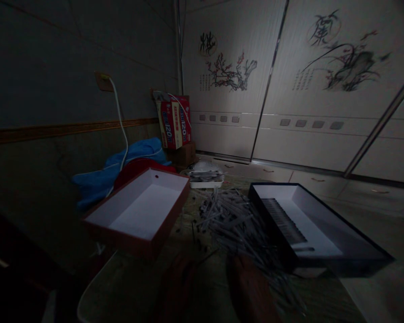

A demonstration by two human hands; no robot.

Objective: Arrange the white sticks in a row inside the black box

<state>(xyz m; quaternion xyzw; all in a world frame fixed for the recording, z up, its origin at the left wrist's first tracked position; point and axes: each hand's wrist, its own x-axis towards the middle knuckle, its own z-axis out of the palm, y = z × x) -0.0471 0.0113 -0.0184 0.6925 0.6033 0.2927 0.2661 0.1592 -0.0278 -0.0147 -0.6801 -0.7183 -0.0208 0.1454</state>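
Observation:
A dark-edged box [323, 224] stands at the right of the table, with a row of slim pen-like pieces [284, 220] along its left inner side and one lying apart near its front. Many loose clear pieces [235, 220] are heaped left of it. At the left stands a red box [141, 211] with a bare white inside. Low in the middle, my left hand [177, 280] is dark and blurred over the table. My right hand [251, 285] is beside the near edge of the heap. Shadow hides the fingers of both hands and anything in them.
Behind the heap is a white tray [207, 184] with more clear pieces. Small dark bits lie on the table [121, 287] between the boxes. Blue cloth [111, 170], a white cable [118, 110] and a red carton [175, 121] are at the back left, sliding doors [229, 103] behind.

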